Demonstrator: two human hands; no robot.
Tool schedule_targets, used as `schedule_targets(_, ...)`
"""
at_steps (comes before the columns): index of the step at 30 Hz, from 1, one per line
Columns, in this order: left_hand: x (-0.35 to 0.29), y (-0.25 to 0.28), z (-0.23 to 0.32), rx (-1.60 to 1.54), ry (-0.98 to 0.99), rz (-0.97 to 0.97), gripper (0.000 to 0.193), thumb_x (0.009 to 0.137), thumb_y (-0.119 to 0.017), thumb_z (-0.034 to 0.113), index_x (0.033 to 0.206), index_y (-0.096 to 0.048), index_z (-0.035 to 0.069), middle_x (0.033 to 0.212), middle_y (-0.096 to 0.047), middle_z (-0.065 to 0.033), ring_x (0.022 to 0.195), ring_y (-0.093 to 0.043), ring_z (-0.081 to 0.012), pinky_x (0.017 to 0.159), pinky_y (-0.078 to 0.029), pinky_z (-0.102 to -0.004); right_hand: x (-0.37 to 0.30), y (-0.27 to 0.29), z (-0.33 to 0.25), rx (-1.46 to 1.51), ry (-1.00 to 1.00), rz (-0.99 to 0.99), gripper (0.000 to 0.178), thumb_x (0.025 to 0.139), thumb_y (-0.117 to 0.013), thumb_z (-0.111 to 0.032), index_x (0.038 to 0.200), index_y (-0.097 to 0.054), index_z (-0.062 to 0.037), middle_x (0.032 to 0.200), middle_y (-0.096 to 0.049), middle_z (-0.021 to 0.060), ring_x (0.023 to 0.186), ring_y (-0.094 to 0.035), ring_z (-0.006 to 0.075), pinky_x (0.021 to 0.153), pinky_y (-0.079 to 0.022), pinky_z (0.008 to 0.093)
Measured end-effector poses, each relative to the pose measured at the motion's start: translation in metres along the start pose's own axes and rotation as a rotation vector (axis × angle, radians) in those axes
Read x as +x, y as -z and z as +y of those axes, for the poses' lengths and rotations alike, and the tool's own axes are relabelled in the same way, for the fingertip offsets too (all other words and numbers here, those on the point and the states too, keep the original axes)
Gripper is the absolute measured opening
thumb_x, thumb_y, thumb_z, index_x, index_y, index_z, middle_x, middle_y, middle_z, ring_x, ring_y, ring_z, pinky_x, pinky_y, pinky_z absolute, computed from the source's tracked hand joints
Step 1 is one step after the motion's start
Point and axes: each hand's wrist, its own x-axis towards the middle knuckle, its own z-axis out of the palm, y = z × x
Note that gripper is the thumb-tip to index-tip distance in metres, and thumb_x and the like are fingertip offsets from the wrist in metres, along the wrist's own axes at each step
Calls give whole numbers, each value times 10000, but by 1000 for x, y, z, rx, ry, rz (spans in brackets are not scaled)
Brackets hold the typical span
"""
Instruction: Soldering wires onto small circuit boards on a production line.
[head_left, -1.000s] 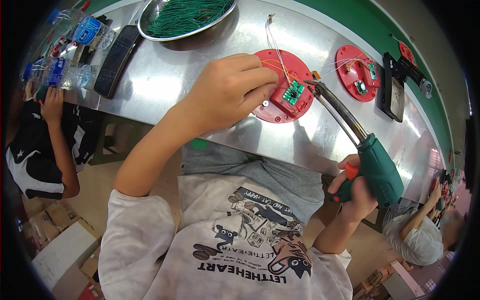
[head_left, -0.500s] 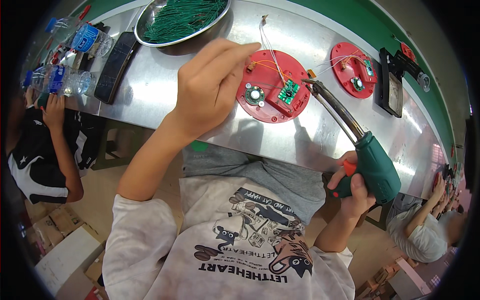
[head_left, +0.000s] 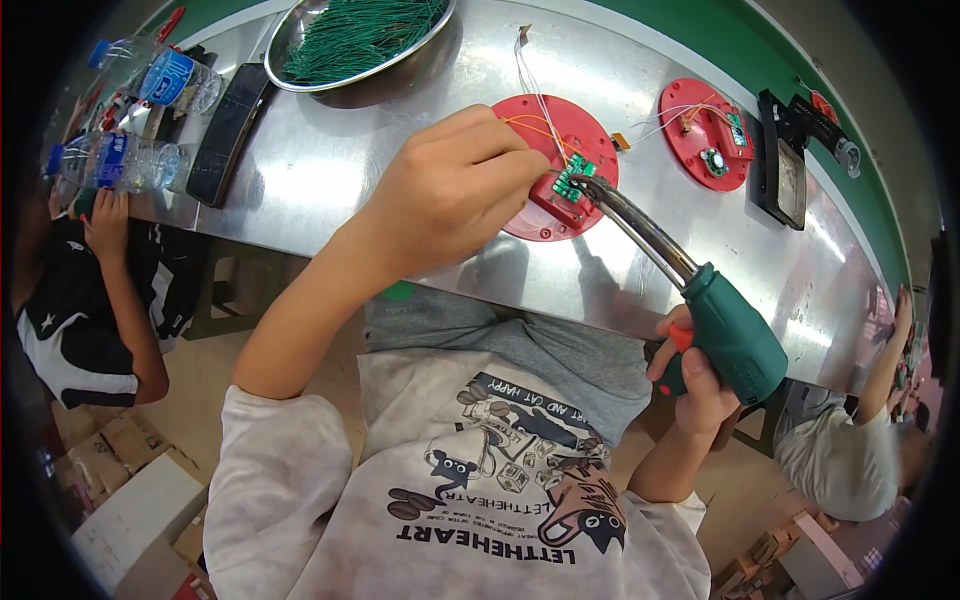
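A red round plastic housing [head_left: 575, 125] lies on the metal bench, with a small green circuit board [head_left: 573, 178] and several thin wires on it. My left hand [head_left: 465, 185] reaches over its left part, covering the round speaker. The thumb and forefinger are pinched beside the board on what looks like a thin wire; its end is too small to make out. My right hand [head_left: 700, 375] is wrapped round the handle of a green soldering gun [head_left: 735, 335] with a red trigger. The gun's tip touches or hovers just above the board's right edge.
A second red housing [head_left: 685, 150] lies to the right, beside a black stand with a tray [head_left: 785, 185]. At the back left are a steel bowl [head_left: 375, 75] of green wires, a black phone [head_left: 228, 135] and plastic bottles [head_left: 125, 160]. Other people sit on both sides.
My left hand has moved right and down, its fingers now pinched near the board. The soldering gun has shifted left, bringing its tip from the housing's right rim to the board.
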Motion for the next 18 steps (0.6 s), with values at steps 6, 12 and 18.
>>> schedule_targets(6, -1, 0, -2, -13, -7, -13, 142, 743, -704, -14, 882, -698, 15, 808, -649, -89, 754, -634, -268, 665, -529, -363, 1, -4, -1, 26, -21, 7, 448, 890, -616, -145, 1245, -536, 117, 963, -638, 231, 497, -588, 197, 453, -451, 266)
schedule_targets(12, 1, -2, -1, -11, -5, -26, 156, 736, -715, -14, 890, -705, 10, 826, -670, -94, 775, -648, -275, 687, -543, -361, 4, -3, -4, 10, -38, -9, 428, 888, -612, -129, 1241, -541, 102, 962, -637, 215, 501, -589, 202, 458, -456, 267)
schedule_targets(18, 0, -2, -2, 6, -9, -37, 174, 730, -720, -17, 901, -708, 10, 835, -679, -93, 773, -652, -274, 695, -548, -362, 8, -3, -10, 6, -41, -14, 320, 887, -603, -116, 1133, -591, 87, 896, -633, 181, 486, -590, 197, 452, -450, 272)
